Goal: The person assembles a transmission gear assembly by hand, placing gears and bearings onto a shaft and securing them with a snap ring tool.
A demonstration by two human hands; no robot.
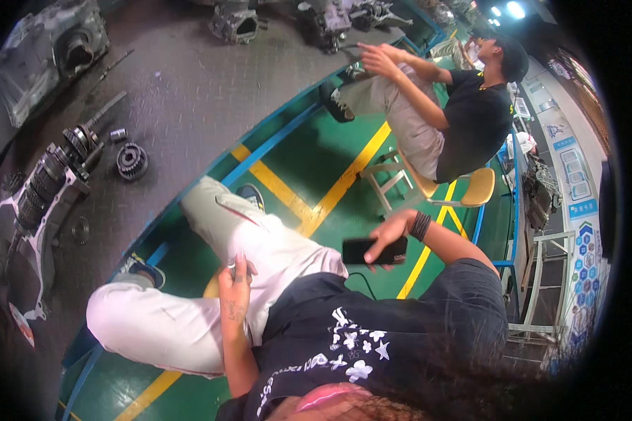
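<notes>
My right hand is closed around a black mobile phone, with the thumb across its dark face. A dark band wraps that wrist. Over my lap, my left hand has its fingers drawn together. A small pale spot shows at them, and I cannot tell whether it is a ring or something held. Below both hands are my light trousers. A thin black cable hangs near the phone.
Left, a dark metal bench with a blue edge carries a gear shaft assembly, a loose gear and a large metal casing. Another person sits on a stool at the upper right. Yellow lines cross the green floor.
</notes>
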